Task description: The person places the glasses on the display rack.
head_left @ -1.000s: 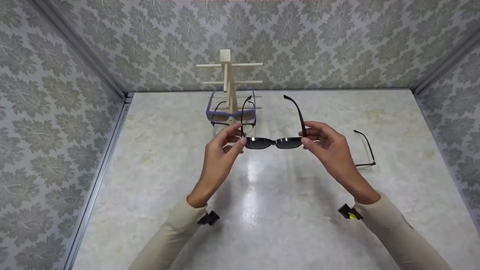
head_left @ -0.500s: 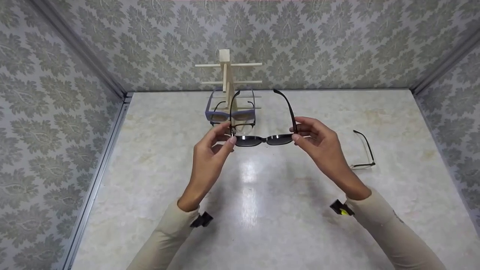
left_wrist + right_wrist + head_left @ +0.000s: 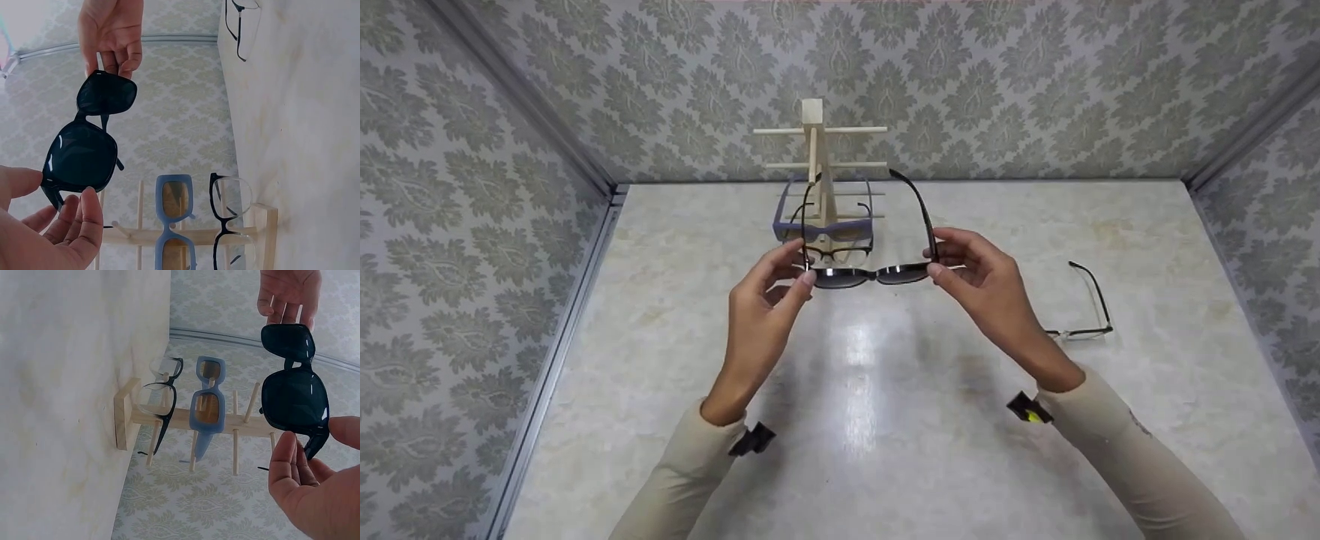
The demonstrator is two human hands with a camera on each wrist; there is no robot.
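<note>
Black sunglasses (image 3: 904, 274) with dark lenses are held up in front of a wooden glasses rack (image 3: 812, 112), temples unfolded and pointing away toward the back wall. My left hand (image 3: 761, 304) pinches the left hinge end between thumb and fingers. At the other end, my right hand (image 3: 982, 285) pinches the right hinge corner the same way. Blue-framed sunglasses (image 3: 207, 410) with brown lenses hang on the rack. On the lower pegs beside them sits a black half-rim pair of eyeglasses (image 3: 169, 402). In the head view the held sunglasses partly overlap the rack's lower part.
Another pair of black half-rim eyeglasses (image 3: 1099, 304) lies on the table (image 3: 660, 375) to the right, partly hidden by my right forearm. Bare upper pegs (image 3: 855, 130) stick out from the rack. Patterned walls (image 3: 1035, 90) enclose the table at the back and sides.
Both hands have moved left and slightly away from me, bringing the black sunglasses from right of the rack to nearly in front of it. The grip stays the same.
</note>
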